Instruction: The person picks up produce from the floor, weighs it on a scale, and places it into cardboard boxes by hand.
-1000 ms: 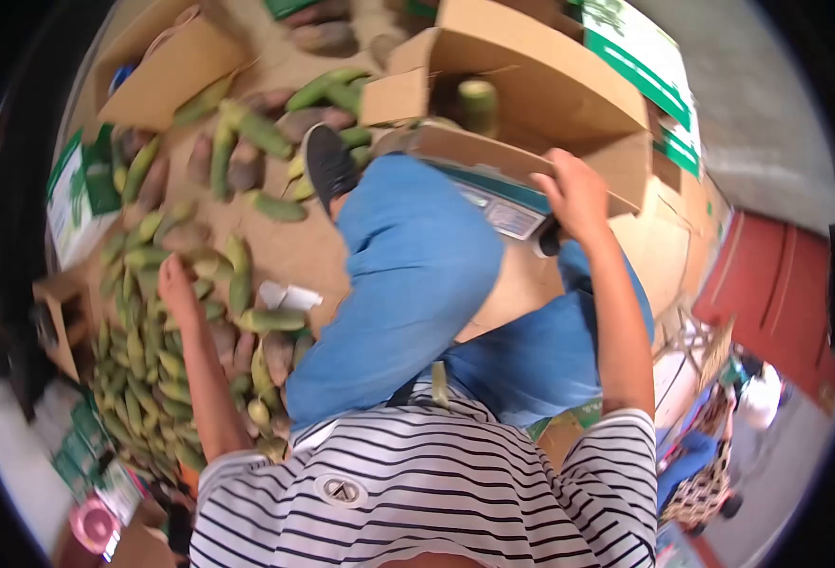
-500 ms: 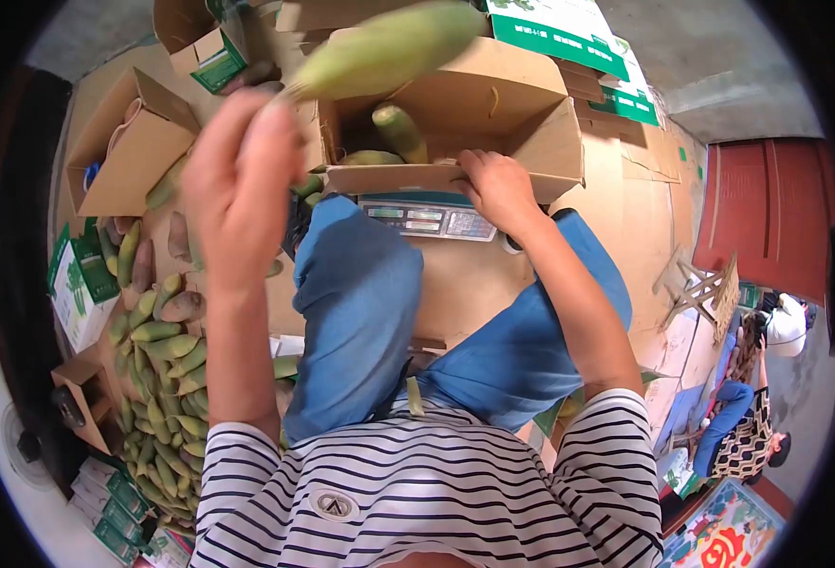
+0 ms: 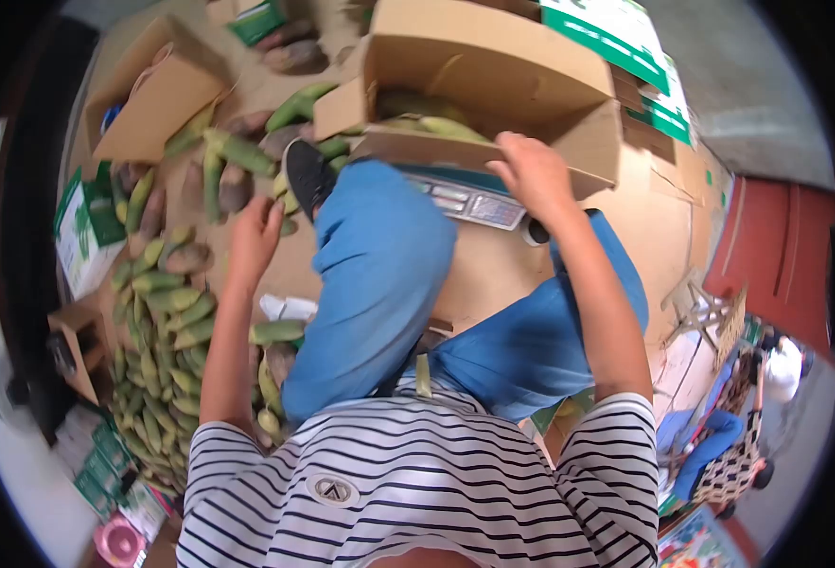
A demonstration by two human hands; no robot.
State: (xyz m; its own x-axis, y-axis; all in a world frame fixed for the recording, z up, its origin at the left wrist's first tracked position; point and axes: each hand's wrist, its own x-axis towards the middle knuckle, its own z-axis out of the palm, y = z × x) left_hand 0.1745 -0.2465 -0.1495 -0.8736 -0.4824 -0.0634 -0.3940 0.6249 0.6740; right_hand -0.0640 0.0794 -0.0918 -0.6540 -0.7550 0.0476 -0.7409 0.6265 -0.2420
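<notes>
Left hand (image 3: 254, 237) hangs open, empty, arm extended; right hand (image 3: 531, 175) clasps cardboard box (image 3: 493, 85) rim.

Left hand (image 3: 254, 237) slack, right hand (image 3: 534, 175) curled.

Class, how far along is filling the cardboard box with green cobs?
Done: a few cobs lie in the cardboard box. In hand: right hand on its rim, left hand empty above the floor. Left: a big pile on the floor.
</notes>
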